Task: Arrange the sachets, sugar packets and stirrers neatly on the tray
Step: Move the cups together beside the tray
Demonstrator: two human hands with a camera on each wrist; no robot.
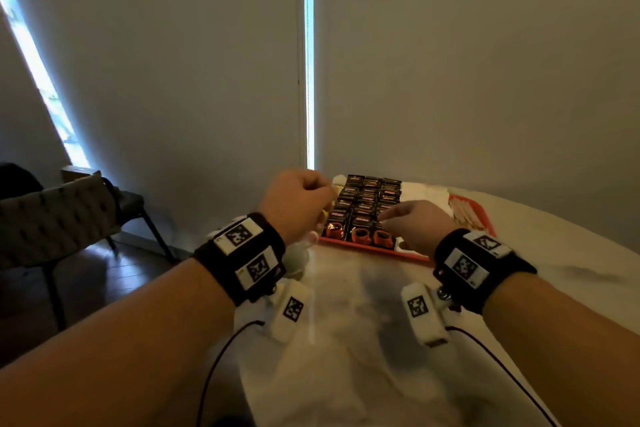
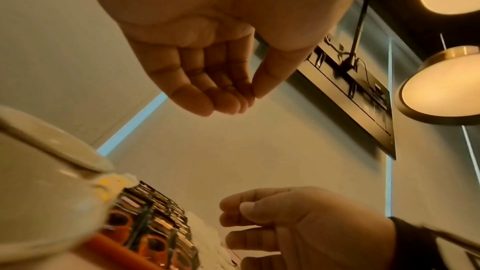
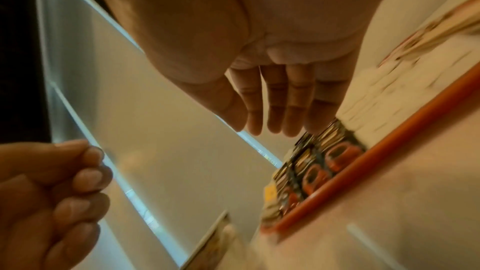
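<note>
A red tray (image 1: 374, 249) lies at the far end of the table. Dark coffee sachets (image 1: 367, 204) fill it in neat rows, with white sugar packets (image 1: 422, 194) to their right and wooden stirrers (image 1: 464, 211) by the right rim. My left hand (image 1: 298, 198) hovers above the tray's left edge. In the left wrist view its fingers (image 2: 207, 106) curl loosely, the thumb meets the index tip, and nothing is held. My right hand (image 1: 391, 215) reaches over the near-right sachets with straight fingers (image 3: 275, 122), empty.
The tray rests on a pale marbled table (image 1: 346, 322), whose left edge runs just under my left wrist. A pale round vessel (image 2: 39, 202) stands at the tray's near-left corner. A chair (image 1: 62, 211) is on the floor at left. A wall rises right behind the tray.
</note>
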